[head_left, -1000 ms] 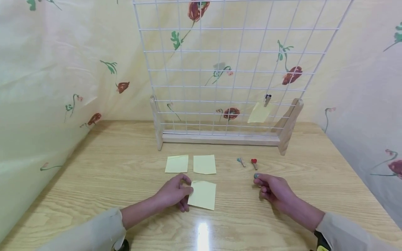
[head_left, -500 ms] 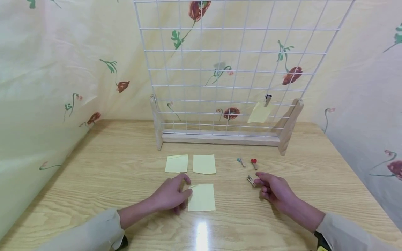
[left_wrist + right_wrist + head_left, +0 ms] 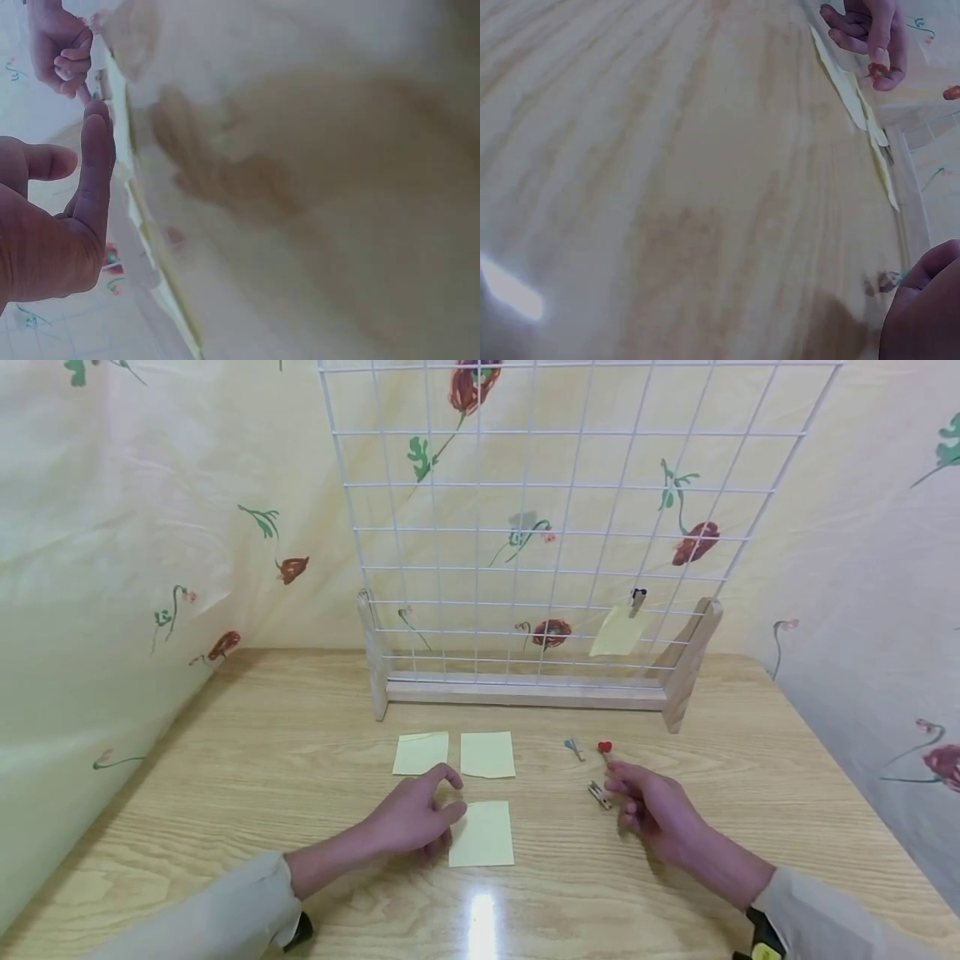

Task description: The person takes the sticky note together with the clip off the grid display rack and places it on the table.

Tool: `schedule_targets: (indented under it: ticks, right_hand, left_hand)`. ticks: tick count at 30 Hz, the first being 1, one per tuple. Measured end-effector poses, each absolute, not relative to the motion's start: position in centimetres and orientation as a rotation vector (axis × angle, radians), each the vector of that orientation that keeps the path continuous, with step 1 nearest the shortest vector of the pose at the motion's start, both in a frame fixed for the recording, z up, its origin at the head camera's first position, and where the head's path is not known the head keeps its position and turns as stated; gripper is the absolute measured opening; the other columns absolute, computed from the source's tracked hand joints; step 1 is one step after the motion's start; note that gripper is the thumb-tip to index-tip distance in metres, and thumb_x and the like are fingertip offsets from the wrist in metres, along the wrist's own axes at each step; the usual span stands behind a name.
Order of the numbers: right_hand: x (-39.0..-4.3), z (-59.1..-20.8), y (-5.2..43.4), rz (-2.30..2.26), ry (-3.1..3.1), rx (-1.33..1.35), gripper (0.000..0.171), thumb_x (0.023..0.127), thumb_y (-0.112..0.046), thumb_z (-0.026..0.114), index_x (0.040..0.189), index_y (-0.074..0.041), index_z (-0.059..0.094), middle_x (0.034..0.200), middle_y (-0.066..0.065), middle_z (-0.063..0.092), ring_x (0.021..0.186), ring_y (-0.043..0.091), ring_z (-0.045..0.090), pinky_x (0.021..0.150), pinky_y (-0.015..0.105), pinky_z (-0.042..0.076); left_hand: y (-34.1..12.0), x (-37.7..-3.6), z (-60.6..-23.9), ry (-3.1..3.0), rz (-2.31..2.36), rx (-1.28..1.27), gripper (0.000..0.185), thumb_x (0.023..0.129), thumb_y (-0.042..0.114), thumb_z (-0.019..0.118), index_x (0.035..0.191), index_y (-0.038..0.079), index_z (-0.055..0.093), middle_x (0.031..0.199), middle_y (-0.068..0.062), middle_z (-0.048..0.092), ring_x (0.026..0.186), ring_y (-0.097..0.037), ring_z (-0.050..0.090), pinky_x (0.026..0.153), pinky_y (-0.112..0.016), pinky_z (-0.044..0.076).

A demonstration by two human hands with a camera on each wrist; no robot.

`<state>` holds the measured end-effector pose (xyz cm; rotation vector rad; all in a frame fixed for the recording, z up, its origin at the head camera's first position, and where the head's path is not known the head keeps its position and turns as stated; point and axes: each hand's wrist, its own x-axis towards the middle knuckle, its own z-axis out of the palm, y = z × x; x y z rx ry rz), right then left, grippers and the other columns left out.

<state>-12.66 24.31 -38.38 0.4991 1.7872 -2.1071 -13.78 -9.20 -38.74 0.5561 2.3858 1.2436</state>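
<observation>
A yellow sticky note (image 3: 482,833) lies flat on the wooden table (image 3: 262,777). My left hand (image 3: 456,793) rests just left of it with relaxed fingers, the thumb at the note's upper left corner. In the left wrist view the left hand's fingers (image 3: 94,172) are straight and hold nothing. A small wooden clip (image 3: 597,793) lies on the table at the fingertips of my right hand (image 3: 618,789). That hand is loosely curled and holds nothing; its forefinger points toward a red heart clip (image 3: 604,747). A teal clip (image 3: 574,747) lies beside the red one.
Two more yellow notes (image 3: 421,752) (image 3: 487,754) lie side by side behind the left hand. A white wire grid (image 3: 555,527) in a wooden stand rises at the back, with one note (image 3: 617,631) clipped low on its right. Flowered cloth walls the sides.
The right hand set the wooden clip down on the table and let go, then edged toward the red clip. The left hand lowered the near note flat and released its corner.
</observation>
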Motion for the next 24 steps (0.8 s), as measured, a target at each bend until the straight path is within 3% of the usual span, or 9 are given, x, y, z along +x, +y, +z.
schedule_targets:
  ticks: [9,18,24]
  right_hand:
    - [-14.0,-36.0,24.7,-2.192,1.816,0.349,0.027,0.102,-0.027,0.046,0.127,-0.016,0.050,0.081,-0.013,0.066,0.055,0.002,0.039,0.054,0.017,0.037]
    - [-14.7,-34.4,25.0,-2.304,1.740,0.290,0.012,0.101,-0.026,0.049,0.110,-0.022,0.057,0.080,-0.011,0.066,0.055,0.003,0.042,0.054,0.017,0.039]
    - [-15.2,-33.7,25.7,-2.414,1.660,0.221,0.013,0.101,-0.022,0.051,0.104,-0.024,0.064,0.079,-0.009,0.068,0.054,0.004,0.044,0.051,0.017,0.039]
  left_hand:
    - [-6.4,-16.0,-37.0,2.311,1.380,0.525,0.031,0.095,0.021,0.057,0.122,0.005,0.049,0.068,-0.013,0.069,0.050,-0.029,0.065,0.046,-0.034,0.056]
    - [-3.2,-17.6,-36.6,2.264,1.421,0.530,0.029,0.095,0.020,0.056,0.120,0.008,0.051,0.073,-0.016,0.070,0.054,-0.031,0.066,0.045,-0.031,0.055]
    - [-1.6,-18.7,-36.0,2.264,1.444,0.536,0.029,0.096,0.021,0.057,0.121,0.010,0.051,0.081,-0.017,0.071,0.056,-0.029,0.067,0.044,-0.030,0.053]
